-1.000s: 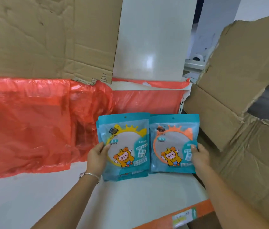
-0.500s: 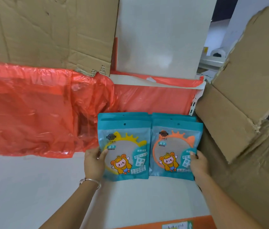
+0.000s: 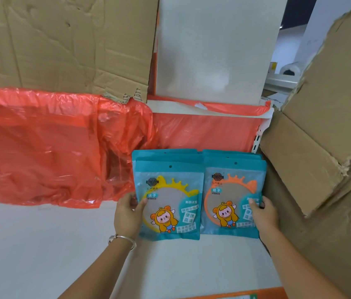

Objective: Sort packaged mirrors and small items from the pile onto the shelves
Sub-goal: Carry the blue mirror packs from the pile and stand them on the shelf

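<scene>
Two stacks of teal mirror packets stand side by side on the white shelf (image 3: 40,244), leaning back against the red plastic. The left stack's front packet shows a yellow-rimmed mirror (image 3: 168,197); the right stack's front packet shows an orange-rimmed mirror (image 3: 233,190). My left hand (image 3: 128,214) grips the left edge of the yellow-mirror stack, thumb on its face. My right hand (image 3: 264,214) grips the right edge of the orange-mirror stack. Both stacks rest with their lower edges on the shelf.
Crumpled red plastic sheeting (image 3: 40,147) covers the shelf's back at left. Torn cardboard boxes (image 3: 321,137) crowd the right side, touching the right stack. A flattened cardboard sheet (image 3: 62,44) and a white panel (image 3: 213,50) stand above. An orange shelf edge strip (image 3: 235,295) runs along the front.
Both stacks have been pushed further back on the shelf and set down against the red plastic. My hands moved with them, and the view has come closer.
</scene>
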`<state>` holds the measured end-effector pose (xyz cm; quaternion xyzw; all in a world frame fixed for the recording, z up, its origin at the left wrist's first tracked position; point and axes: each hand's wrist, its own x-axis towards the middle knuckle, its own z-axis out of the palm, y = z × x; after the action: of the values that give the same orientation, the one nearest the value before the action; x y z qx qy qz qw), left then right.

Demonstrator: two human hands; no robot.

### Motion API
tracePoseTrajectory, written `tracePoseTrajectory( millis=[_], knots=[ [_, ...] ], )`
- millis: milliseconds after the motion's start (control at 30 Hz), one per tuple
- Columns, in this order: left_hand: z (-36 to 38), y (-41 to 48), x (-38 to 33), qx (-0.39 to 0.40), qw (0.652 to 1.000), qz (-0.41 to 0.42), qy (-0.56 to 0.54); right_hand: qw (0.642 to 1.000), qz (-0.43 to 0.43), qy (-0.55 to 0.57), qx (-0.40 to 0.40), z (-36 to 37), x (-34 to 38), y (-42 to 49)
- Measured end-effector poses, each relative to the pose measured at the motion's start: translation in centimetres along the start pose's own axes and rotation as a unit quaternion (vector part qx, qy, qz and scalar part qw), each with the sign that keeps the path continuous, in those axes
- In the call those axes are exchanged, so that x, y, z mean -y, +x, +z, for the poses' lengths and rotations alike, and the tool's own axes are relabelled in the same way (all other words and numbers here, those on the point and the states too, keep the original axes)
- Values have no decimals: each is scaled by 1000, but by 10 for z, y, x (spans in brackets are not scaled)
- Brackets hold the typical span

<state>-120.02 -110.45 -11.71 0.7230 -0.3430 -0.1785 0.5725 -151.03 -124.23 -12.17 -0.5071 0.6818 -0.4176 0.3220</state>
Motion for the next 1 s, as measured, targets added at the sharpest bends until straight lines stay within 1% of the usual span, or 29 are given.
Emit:
tracePoseTrajectory(
  millis=[167, 300, 400, 567, 867, 933, 1000],
  knots=[
    [-4, -3, 1, 3, 1000, 9, 11, 999, 30, 20, 17, 3, -6, 6],
    [-4, 0, 7, 2, 1000, 11, 3, 999, 42, 13, 13, 6, -12, 11],
    [-2, 11, 25, 5, 1000, 9, 20, 999, 35, 18, 5, 6, -7, 6],
    [-5, -6, -3, -7, 999, -16, 34, 999, 14, 6, -36, 5, 2, -3],
    [-3, -14, -12, 20, 995, 31, 98, 999, 2, -19, -26, 7, 6, -4],
    [-5, -15, -11, 23, 995, 19, 95, 999, 7, -29, -18, 8, 5, -4],
    [-8, -19, -12, 23, 996, -11, 90, 999, 28, -33, -8, 8, 5, -6]
  ],
)
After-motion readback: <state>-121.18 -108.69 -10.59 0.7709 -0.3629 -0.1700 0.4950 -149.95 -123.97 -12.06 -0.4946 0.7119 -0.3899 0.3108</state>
